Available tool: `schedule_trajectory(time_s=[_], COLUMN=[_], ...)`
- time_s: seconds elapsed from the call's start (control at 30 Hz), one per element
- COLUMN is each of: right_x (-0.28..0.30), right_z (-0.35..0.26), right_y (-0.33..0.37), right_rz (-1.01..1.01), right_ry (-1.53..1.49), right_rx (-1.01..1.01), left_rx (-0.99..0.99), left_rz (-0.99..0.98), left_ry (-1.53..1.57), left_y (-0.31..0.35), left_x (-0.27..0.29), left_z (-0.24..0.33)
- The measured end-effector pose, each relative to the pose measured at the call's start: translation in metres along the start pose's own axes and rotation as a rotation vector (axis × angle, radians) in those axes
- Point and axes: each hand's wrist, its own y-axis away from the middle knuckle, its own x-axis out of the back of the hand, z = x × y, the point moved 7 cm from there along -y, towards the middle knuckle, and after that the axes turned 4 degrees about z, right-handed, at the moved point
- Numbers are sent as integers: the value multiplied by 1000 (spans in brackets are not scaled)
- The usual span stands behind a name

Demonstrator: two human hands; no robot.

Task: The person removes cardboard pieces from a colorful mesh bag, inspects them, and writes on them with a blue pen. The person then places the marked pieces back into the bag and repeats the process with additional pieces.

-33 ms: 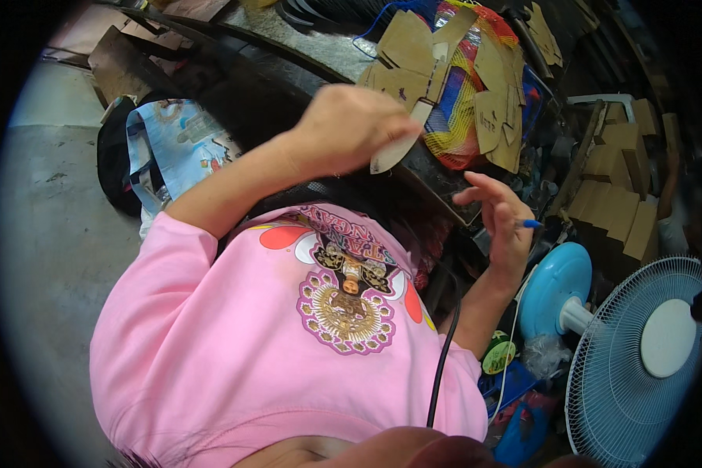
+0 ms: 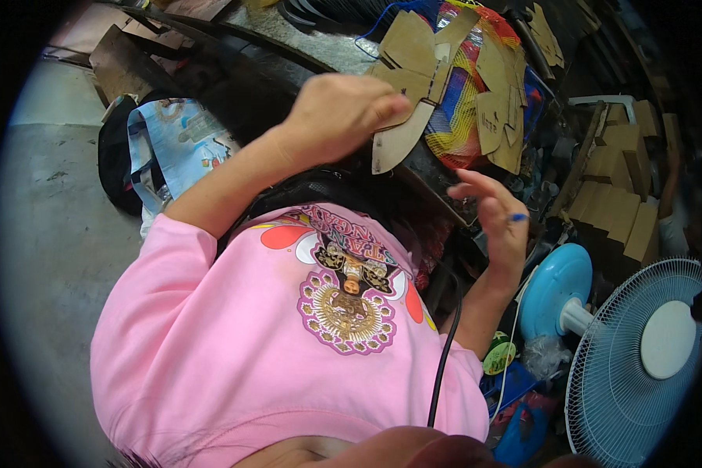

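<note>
My left hand (image 2: 339, 109) is closed, thumb forward, at the upper edge of a curved, pale cardboard piece (image 2: 402, 144). Its curled fingers hide most of the grip. To the right, my right hand (image 2: 495, 226) is raised with its fingers bent and partly apart. A blue pen end (image 2: 517, 218) pokes out between those fingers; the hand hides the rest. Ahead of both hands lie more cut cardboard shapes (image 2: 409, 47), beside a bundle in yellow, red and blue netting (image 2: 456, 144).
A white fan (image 2: 632, 351) and a round blue fan base (image 2: 558, 281) stand close on my right. Stacked cardboard boxes (image 2: 612, 207) are beyond them. A light blue printed bag (image 2: 168, 140) sits at left, and a black cable (image 2: 444, 359) runs down past my shirt.
My left hand has shifted slightly left, and the curved cardboard piece has turned to show more of its face. My right hand has drawn slightly left; less of the pen shows.
</note>
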Motion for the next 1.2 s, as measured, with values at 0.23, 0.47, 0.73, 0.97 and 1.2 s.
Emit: schedule_trajectory(time_s=[0.23, 0.47, 0.73, 0.97, 1.2], right_x=[-48, -36, 23, 21, 31], right_z=[12, -7, 10, 26, 28], right_y=[-37, -42, -44, -38, -34], right_rz=[-123, -22, 377, 450, 509], right_ry=[258, 374, 1021, 979, 720], right_rx=[-36, 89, 64, 112, 156], left_rx=[165, 149, 183, 336, 846], left_rz=[-5, -20, -10, 108, 51], left_ry=[-343, -315, -207, 542, 1405], left_y=[-2, -18, -15, -17, -21], left_x=[-26, -37, -36, -51, -86], left_z=[-27, -29, -26, -31, -54])
